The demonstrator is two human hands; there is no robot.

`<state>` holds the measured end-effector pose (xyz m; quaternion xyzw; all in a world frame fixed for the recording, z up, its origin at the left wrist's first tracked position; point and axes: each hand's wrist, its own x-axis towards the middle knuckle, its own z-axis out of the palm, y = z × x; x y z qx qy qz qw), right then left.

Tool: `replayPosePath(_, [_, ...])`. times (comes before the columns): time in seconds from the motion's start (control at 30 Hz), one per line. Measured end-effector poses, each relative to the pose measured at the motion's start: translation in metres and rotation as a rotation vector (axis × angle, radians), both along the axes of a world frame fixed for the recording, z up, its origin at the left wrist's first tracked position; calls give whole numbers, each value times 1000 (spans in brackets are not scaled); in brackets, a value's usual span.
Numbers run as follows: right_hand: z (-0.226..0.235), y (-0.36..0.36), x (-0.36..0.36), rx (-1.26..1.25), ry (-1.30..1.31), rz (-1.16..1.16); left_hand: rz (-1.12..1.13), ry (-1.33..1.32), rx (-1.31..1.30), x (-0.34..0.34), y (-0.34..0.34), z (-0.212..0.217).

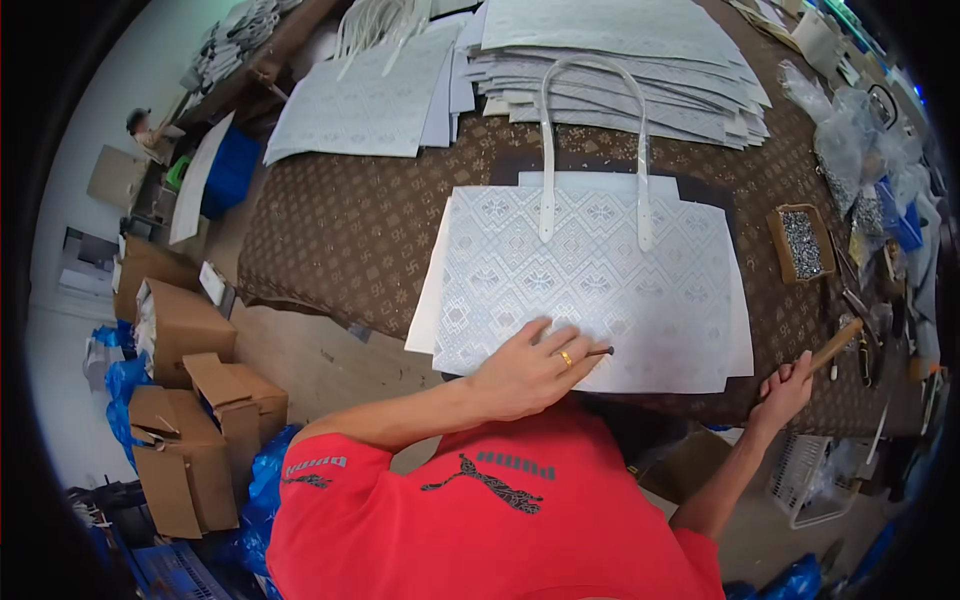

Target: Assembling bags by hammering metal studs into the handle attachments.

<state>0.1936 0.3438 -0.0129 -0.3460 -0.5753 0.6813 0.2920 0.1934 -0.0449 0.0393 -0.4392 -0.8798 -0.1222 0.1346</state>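
Panel of pale silver-grey, patterned all over with diamonds and fine lines, lies flat on the brown patterned cloth [370, 235] right in front of the worker, and that's the bag panel [600, 285] everyone here is watching! It has a faint sheen, stepped lower corners, and a white handle [643, 190] looping up past its top edge, both flat ends set on its face. White backing peeks out at left and right, with a darker mat [715, 192] showing behind the upper corners. Left hand [535, 362] down on the lower edge, fingers bent and closed on a dark rod [600, 352], its blunt end poking out to the right. Right hand [785, 393] off past the panel's right side, wrapped tight round a wooden-handled tool [838, 345]; perhaps a hammer, though its working end is hard to make out. Now the edges: the lower one sits close to the red shirt [500, 500], the top just short of a tall stack of panels [620, 40]. A broad stretch of cloth runs leftward, a narrower strip rightward, up to the tray [778, 245] of small metal bits.
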Motion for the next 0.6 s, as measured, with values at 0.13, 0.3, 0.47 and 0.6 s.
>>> replayPosePath(0.13, [-2,-7,-1,-27,53,-5,167,-262,193,-32,-42,41])
replayPosePath(0.3, [5,-13,1,-51,66,-35,340,191,616,-158,-124,182])
replayPosePath(0.47, [14,-15,0,-42,22,-50,331,918,351,-221,-88,272])
replayPosePath(0.6, [18,-14,-2,-72,21,-76,193,1090,301,-299,-39,264])
